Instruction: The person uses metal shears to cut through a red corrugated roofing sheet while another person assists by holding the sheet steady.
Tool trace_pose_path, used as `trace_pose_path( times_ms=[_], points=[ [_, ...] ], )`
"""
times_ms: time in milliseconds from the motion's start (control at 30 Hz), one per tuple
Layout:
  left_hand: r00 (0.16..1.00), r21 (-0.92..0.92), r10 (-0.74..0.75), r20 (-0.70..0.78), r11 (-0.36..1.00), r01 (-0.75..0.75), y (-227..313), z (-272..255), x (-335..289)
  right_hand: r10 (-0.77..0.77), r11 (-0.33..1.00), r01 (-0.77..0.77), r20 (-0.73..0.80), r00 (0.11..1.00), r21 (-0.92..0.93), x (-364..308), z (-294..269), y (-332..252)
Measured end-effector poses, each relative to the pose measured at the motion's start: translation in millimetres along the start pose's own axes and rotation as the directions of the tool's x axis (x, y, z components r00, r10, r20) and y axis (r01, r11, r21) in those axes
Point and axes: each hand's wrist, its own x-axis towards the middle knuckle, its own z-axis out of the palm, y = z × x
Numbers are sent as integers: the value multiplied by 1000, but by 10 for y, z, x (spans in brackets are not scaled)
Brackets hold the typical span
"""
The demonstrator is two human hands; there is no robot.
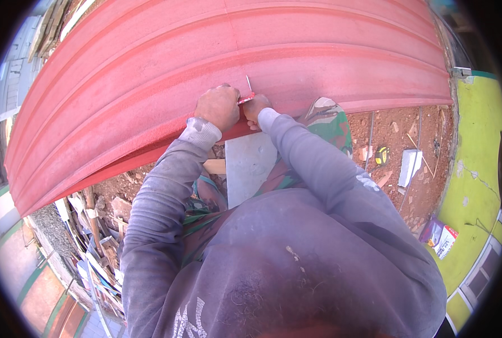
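Observation:
A long red ribbed metal roofing sheet (318,73) arches across the front of me. At its near edge my left hand (219,107) is closed, knuckles up, its fingertips hidden. Close beside it, my right hand (255,108) is curled at the same edge, closed around a small red-handled tool (246,99). A thin metal shaft sticks up from there over the sheet; the tool's exact kind is too small to tell. Below my hands, a flat grey board (248,166) lies between my camouflage-clad legs.
Reddish soil and rubble lie right of my knee, with a yellow-black tape measure (381,155), a white block (410,167) and thin metal rods. A yellow-green wall (476,141) with a printed package (441,236) borders the right. Scrap wood (96,225) is heaped at the left.

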Motion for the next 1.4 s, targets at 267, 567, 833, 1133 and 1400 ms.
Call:
trace_pose_path(
  times_ms=[267,567,833,1133,1400],
  points=[
    [1000,3,-20,-14,1000,20,-14,-14,-17,-66,984,65,-4,998,-166,-35,34,4],
    [1000,-3,0,-25,1000,0,18,-56,-19,-77,996,77,7,997,-50,154,-2,4],
    [998,-10,3,-70,1000,-4,-14,-67,-30,-62,996,59,-42,997,-61,140,22,11],
    [999,2,-1,-52,1000,1,-26,-92,-37,-85,995,87,-33,996,50,318,151,60],
    [998,-50,-58,13,997,58,18,-89,2,-206,973,190,-127,970,-131,458,238,165]
  ],
)
